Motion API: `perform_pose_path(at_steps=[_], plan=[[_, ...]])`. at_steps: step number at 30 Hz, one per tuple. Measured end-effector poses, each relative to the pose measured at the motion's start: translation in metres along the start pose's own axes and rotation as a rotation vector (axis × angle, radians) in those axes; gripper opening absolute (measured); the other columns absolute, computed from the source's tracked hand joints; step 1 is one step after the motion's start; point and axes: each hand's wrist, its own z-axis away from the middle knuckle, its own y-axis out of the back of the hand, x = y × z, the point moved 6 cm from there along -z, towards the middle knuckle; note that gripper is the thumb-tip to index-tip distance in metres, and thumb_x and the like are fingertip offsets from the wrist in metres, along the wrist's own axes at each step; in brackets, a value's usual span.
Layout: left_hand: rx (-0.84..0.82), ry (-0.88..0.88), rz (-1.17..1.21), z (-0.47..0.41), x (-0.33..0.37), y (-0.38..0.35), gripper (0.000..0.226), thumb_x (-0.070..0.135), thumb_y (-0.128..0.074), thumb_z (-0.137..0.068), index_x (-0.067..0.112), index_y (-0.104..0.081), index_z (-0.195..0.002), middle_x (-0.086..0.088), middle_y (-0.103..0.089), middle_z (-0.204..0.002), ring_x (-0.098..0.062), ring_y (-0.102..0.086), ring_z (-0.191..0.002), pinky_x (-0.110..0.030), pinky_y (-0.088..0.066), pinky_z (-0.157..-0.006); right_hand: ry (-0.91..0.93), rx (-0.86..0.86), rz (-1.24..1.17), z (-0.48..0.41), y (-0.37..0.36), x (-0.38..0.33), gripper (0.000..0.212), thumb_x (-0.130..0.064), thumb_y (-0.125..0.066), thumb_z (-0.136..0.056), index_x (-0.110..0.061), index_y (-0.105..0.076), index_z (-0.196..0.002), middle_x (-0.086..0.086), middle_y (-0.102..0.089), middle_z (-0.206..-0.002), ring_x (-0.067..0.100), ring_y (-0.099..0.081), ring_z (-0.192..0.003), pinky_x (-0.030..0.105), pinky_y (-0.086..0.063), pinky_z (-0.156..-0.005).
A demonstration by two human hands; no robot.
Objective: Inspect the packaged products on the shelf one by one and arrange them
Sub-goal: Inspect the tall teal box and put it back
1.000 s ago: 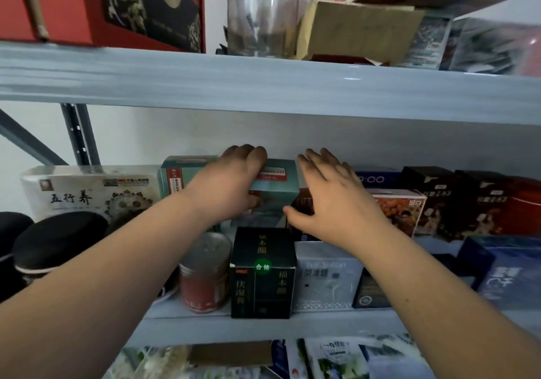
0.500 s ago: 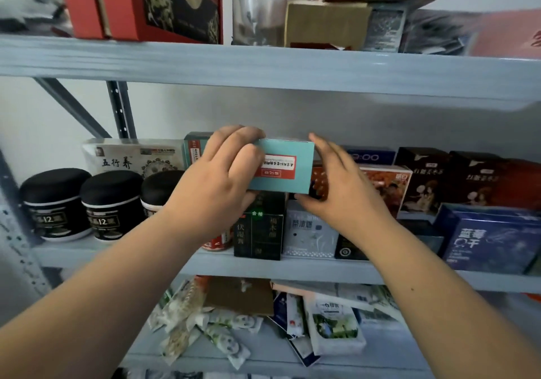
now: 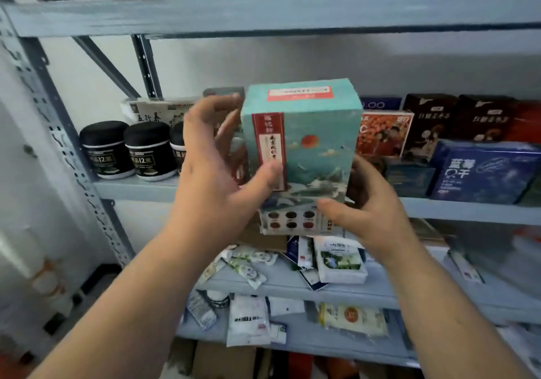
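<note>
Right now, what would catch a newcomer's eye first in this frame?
The teal box with red labels, held mid-frame by the left hand and right hand, in front of the shelf. Behind it, black-lidded jars stand at the shelf's left end; a blue box sits at right.

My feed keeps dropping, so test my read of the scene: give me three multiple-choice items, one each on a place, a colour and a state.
1. Where do the black jars stand?
A. at the left end of the shelf behind the hands
B. on the floor
C. on the shelf below, among the sachets

2. What colour is the label on top of the teal box?
A. yellow
B. red
C. purple

3. How is the teal box held?
A. it lies on the shelf, untouched
B. by one hand alone
C. between the left hand and the right hand

Key:
1 A: the jars sit left of the hands.
2 B: a red strip shows on the top face.
3 C: both thumbs press on its front.
</note>
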Motion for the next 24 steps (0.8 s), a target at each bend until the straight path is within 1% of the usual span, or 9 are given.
perform_pose_path(at_steps=[3, 6, 8, 11, 14, 16, 19, 22, 24], plan=[[-0.021, 0.21, 0.139, 0.031, -0.022, -0.014, 0.049, 0.022, -0.075, -0.088, 0.028, -0.042, -0.124, 0.006, -0.061, -0.13, -0.013, -0.063, -0.123, -0.038, -0.057, -0.099, -0.096, 0.084, -0.176, 0.029, -0.005, 0.022, 0.081, -0.042, -0.083, -0.066, -0.019, -0.057, -0.139, -0.003, -0.074, -0.122, 0.02, -0.071, -0.113, 0.05, -0.058, -0.095], [-0.11, 0.328, 0.149, 0.064, -0.042, -0.028, 0.037, 0.028, -0.071, -0.093, 0.035, -0.051, -0.124, 0.014, -0.068, -0.12, -0.012, -0.07, -0.109, -0.031, -0.058, -0.088, -0.15, 0.119, -0.292, 0.055, -0.01, 0.036, 0.06, -0.043, -0.081, -0.07, -0.023, -0.069, -0.126, 0.003, -0.075, -0.121, 0.026, -0.071, -0.114, 0.057, -0.054, -0.101], [-0.11, 0.401, 0.18, 0.08, -0.055, -0.035, 0.038, 0.036, -0.068, -0.087, 0.048, -0.055, -0.121, 0.012, -0.069, -0.123, -0.018, -0.069, -0.112, -0.041, -0.058, -0.091, -0.176, 0.143, -0.333, 0.068, -0.011, 0.042, 0.045, -0.043, -0.079, -0.074, -0.026, -0.075, -0.116, 0.008, -0.075, -0.12, 0.031, -0.071, -0.113, 0.06, -0.053, -0.1], [-0.092, 0.501, 0.213, 0.094, -0.069, -0.045, 0.036, 0.037, -0.067, -0.086, 0.047, -0.059, -0.119, 0.009, -0.071, -0.122, -0.024, -0.07, -0.111, -0.055, -0.056, -0.092, -0.253, 0.2, -0.416, 0.084, -0.01, 0.052, 0.043, -0.038, -0.08, -0.079, -0.02, -0.074, -0.118, 0.011, -0.076, -0.117, 0.033, -0.073, -0.109, 0.063, -0.054, -0.098], [-0.08, 0.596, 0.266, 0.1, -0.081, -0.053, 0.035, 0.035, -0.064, -0.085, 0.046, -0.062, -0.118, 0.008, -0.073, -0.119, -0.026, -0.072, -0.106, -0.053, -0.057, -0.087, -0.32, 0.221, -0.473, 0.095, -0.007, 0.06, 0.061, -0.048, -0.081, -0.078, -0.018, -0.067, -0.13, 0.01, -0.074, -0.123, 0.031, -0.072, -0.113, 0.061, -0.054, -0.099], [-0.067, 0.655, 0.272, 0.103, -0.091, -0.055, 0.037, 0.039, -0.062, -0.086, 0.045, -0.064, -0.122, 0.005, -0.074, -0.117, -0.026, -0.073, -0.103, -0.053, -0.055, -0.09, -0.33, 0.233, -0.492, 0.1, -0.001, 0.064, 0.056, -0.044, -0.08, -0.084, -0.022, -0.066, -0.133, 0.004, -0.074, -0.125, 0.024, -0.07, -0.116, 0.057, -0.056, -0.096], [-0.029, 0.7, 0.211, 0.108, -0.102, -0.058, 0.037, 0.053, -0.06, -0.086, 0.043, -0.067, -0.121, 0.002, -0.076, -0.11, -0.025, -0.072, -0.1, -0.055, -0.053, -0.091, -0.279, 0.212, -0.516, 0.107, 0.004, 0.059, 0.045, -0.031, -0.067, -0.081, -0.034, -0.066, -0.126, -0.008, -0.075, -0.123, 0.013, -0.07, -0.114, 0.042, -0.061, -0.088], [0.04, 0.769, 0.296, 0.114, -0.112, -0.072, 0.024, 0.035, -0.053, -0.104, 0.029, -0.072, -0.116, -0.011, -0.075, -0.115, -0.026, -0.07, -0.102, -0.049, -0.05, -0.09, -0.213, 0.165, -0.489, 0.115, 0.006, 0.054, 0.058, -0.028, -0.072, -0.085, -0.028, -0.059, -0.141, -0.006, -0.067, -0.138, 0.015, -0.063, -0.128, 0.045, -0.052, -0.106], [0.057, 0.768, 0.308, 0.118, -0.114, -0.083, 0.026, 0.021, -0.046, -0.108, 0.025, -0.068, -0.123, -0.01, -0.074, -0.118, -0.024, -0.07, -0.1, -0.045, -0.054, -0.087, -0.182, 0.144, -0.449, 0.121, 0.009, 0.053, 0.063, -0.032, -0.074, -0.087, -0.028, -0.055, -0.147, -0.006, -0.064, -0.142, 0.016, -0.06, -0.132, 0.046, -0.046, -0.112]])
